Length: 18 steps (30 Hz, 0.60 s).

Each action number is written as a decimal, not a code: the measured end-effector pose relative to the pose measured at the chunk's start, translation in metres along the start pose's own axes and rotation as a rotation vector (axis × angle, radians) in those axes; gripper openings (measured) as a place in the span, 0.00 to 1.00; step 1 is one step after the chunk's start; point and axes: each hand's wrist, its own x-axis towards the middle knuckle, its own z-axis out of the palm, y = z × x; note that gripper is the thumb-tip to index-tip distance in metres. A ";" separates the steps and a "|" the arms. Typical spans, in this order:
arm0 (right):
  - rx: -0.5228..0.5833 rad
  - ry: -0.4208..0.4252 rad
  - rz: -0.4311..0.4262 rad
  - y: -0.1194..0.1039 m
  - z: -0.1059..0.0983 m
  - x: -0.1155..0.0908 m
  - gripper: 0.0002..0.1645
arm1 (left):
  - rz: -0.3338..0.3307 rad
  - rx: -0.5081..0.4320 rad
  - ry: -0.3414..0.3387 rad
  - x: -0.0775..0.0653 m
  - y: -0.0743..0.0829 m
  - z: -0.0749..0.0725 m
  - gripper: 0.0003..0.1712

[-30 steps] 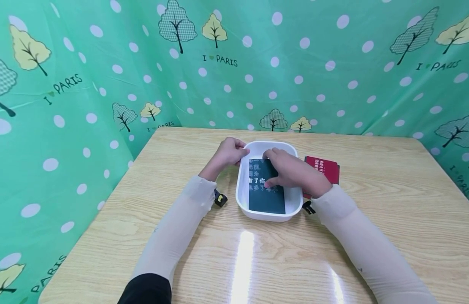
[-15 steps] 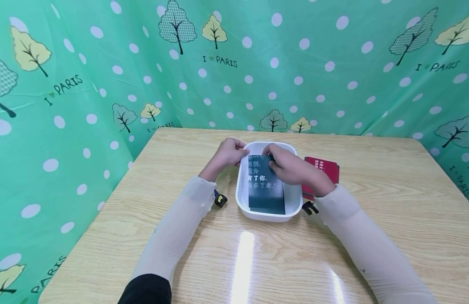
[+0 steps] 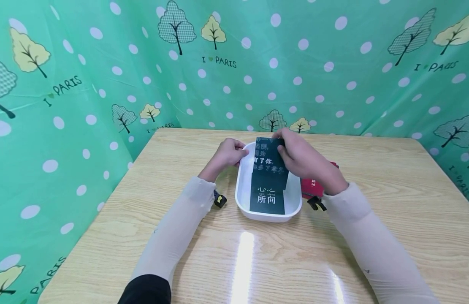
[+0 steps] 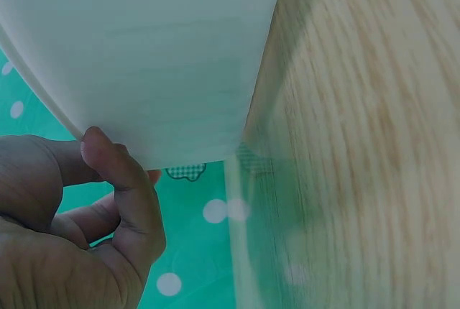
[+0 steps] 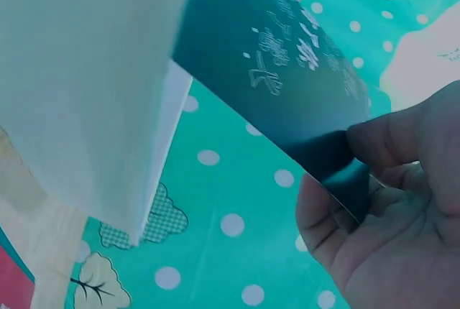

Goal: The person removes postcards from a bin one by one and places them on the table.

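Note:
A white plastic basin (image 3: 242, 198) stands on the table, and my left hand (image 3: 227, 153) pinches its far left rim between thumb and fingers. In the left wrist view the thumb (image 4: 118, 172) lies against the basin's outer wall (image 4: 165, 72). My right hand (image 3: 300, 156) pinches a dark green card (image 3: 266, 154) printed with white characters, thumb on its face. The card is raised and tilted over the basin's far part, as the right wrist view shows the card (image 5: 287, 93) clear of the wall. Beneath it another dark green card (image 3: 266, 207) with white characters lies in the basin.
Right of the basin lies a red card or booklet (image 3: 312, 189), partly hidden under my right forearm. Black straps (image 3: 220, 199) show at both wrists. A green patterned curtain (image 3: 314, 55) hangs behind the wooden table (image 3: 196, 261).
My right hand has taken hold of the top green card and lifted it up and away from me, uncovering the card below. The left hand stays on the basin's rim.

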 end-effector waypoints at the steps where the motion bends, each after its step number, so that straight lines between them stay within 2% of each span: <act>1: -0.016 0.026 -0.017 0.000 -0.002 0.000 0.14 | 0.000 -0.001 0.002 0.000 0.000 0.000 0.13; 5: -0.065 0.130 -0.082 0.002 -0.009 -0.002 0.15 | 0.006 -0.006 0.003 0.000 -0.001 0.000 0.13; 8: -0.084 0.192 -0.099 0.003 -0.016 -0.004 0.16 | 0.009 -0.005 0.004 0.000 0.000 0.000 0.14; 12: -0.105 0.253 -0.106 0.004 -0.026 -0.007 0.17 | 0.009 -0.001 0.004 0.000 -0.001 0.000 0.14; 18: -0.110 0.300 -0.082 0.005 -0.041 -0.013 0.18 | 0.021 -0.010 0.001 0.001 -0.002 0.000 0.14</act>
